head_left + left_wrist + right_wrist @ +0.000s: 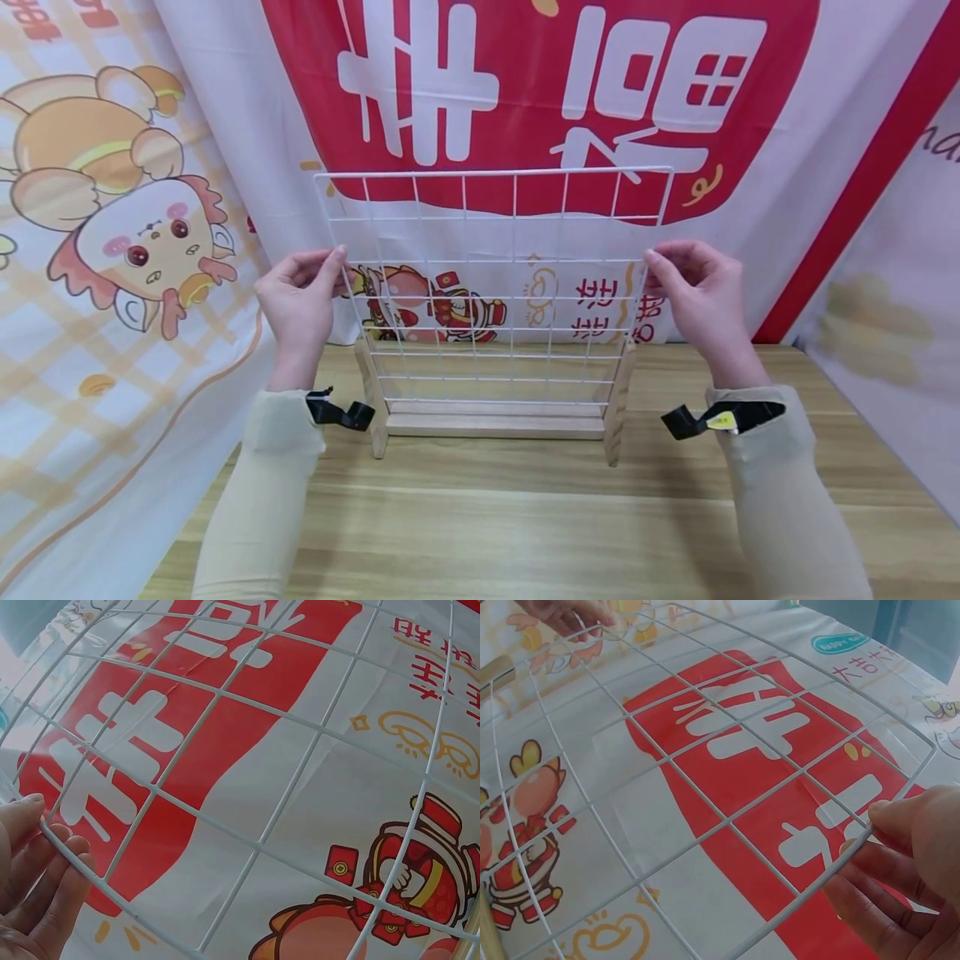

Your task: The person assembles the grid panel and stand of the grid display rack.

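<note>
A white wire grid panel [514, 172] stands upright between the two side posts of a light wooden stand [495, 427]. Its lowest wire lies right at the stand's crossbars in the head view. My left hand [298, 296] pinches the panel's left side wire between thumb and fingers, above the post. At about the same height, my right hand [705, 292] grips the right side wire. In the left wrist view, the left fingers [64, 881] curl around the edge wire. The right wrist view shows my right thumb and fingers [870, 900] on either side of the rim.
The stand rests on a wood-grain table [480, 533]. Behind it hangs a white cloth with a large red printed patch [525, 108] and cartoon figures. A checked cartoon cloth [97, 375] covers the left side, and a pale cloth [892, 333] hangs at right.
</note>
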`<state>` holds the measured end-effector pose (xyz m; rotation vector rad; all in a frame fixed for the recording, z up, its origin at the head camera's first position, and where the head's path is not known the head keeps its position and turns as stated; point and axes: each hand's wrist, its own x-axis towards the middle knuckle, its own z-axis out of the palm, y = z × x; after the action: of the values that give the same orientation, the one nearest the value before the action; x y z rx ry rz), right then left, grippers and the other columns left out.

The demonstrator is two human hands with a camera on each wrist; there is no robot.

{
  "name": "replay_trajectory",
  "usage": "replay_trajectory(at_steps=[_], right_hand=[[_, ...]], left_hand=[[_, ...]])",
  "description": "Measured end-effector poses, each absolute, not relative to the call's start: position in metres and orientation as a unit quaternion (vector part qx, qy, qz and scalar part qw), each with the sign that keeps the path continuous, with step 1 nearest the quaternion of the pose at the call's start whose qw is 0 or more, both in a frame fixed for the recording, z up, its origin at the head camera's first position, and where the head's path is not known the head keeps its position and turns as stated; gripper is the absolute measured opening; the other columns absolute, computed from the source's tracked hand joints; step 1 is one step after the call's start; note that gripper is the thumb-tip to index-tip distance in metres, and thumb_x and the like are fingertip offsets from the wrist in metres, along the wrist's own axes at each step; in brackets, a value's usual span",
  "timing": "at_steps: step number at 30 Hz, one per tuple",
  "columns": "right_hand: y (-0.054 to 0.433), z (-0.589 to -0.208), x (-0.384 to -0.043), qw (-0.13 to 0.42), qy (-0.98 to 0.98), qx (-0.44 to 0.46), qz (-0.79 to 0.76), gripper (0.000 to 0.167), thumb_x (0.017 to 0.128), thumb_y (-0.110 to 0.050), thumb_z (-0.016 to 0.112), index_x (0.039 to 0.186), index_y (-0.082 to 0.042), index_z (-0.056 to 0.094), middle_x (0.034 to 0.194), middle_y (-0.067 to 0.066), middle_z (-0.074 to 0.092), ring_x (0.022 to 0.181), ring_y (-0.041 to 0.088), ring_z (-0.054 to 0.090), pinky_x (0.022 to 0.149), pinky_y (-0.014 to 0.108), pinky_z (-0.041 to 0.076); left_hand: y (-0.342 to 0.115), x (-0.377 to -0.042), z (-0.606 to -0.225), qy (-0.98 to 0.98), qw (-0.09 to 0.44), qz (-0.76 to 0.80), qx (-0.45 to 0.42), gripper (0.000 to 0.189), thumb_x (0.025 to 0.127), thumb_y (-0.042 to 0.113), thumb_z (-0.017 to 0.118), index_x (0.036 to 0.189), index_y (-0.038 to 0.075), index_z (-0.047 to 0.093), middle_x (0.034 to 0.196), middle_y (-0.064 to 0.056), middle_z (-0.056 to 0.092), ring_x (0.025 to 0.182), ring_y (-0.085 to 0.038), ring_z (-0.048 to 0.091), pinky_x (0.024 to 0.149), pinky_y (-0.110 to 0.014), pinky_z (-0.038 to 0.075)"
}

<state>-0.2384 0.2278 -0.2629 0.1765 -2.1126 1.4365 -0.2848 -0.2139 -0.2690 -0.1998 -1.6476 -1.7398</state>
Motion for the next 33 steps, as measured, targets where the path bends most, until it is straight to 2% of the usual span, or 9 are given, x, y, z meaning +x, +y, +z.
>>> replay_trajectory(at_steps=[9,16,23,33], right_hand=[[0.228,-0.268,-0.239,0.281,-0.790,0.068,0.540,0.038,0.097,-0.038,0.070,0.120,-0.008,0.071,0.105,0.010,0.070,0.088,0.019,0.070,0.080,0.017,0.057],[0.227,-0.269,-0.240,0.272,-0.788,0.071,0.548,0.037,0.097,-0.037,0.070,0.121,-0.008,0.071,0.106,0.011,0.070,0.087,0.018,0.070,0.079,0.018,0.058],[0.226,-0.274,-0.241,0.269,-0.789,0.073,0.547,0.037,0.098,-0.035,0.070,0.122,-0.006,0.070,0.110,0.014,0.070,0.087,0.017,0.070,0.079,0.018,0.058],[0.228,-0.285,-0.245,0.257,-0.793,0.062,0.549,0.039,0.098,-0.036,0.069,0.121,-0.006,0.069,0.110,0.012,0.069,0.087,0.017,0.070,0.079,0.020,0.059]], left_hand=[[-0.213,-0.285,-0.274,-0.640,0.354,-0.678,-0.072,0.030,0.084,0.026,0.084,0.096,-0.001,0.077,0.090,-0.014,0.075,0.071,-0.022,0.073,0.068,-0.028,0.062],[-0.215,-0.285,-0.279,-0.665,0.354,-0.656,-0.053,0.031,0.086,0.031,0.082,0.099,0.003,0.077,0.092,-0.010,0.076,0.075,-0.019,0.073,0.070,-0.026,0.062],[-0.216,-0.288,-0.286,-0.643,0.356,-0.675,-0.065,0.029,0.085,0.025,0.084,0.095,-0.001,0.076,0.089,-0.012,0.076,0.073,-0.027,0.073,0.067,-0.028,0.062],[-0.215,-0.290,-0.294,-0.636,0.343,-0.689,-0.064,0.027,0.084,0.022,0.086,0.093,-0.001,0.076,0.087,-0.012,0.076,0.068,-0.019,0.073,0.065,-0.029,0.062]])
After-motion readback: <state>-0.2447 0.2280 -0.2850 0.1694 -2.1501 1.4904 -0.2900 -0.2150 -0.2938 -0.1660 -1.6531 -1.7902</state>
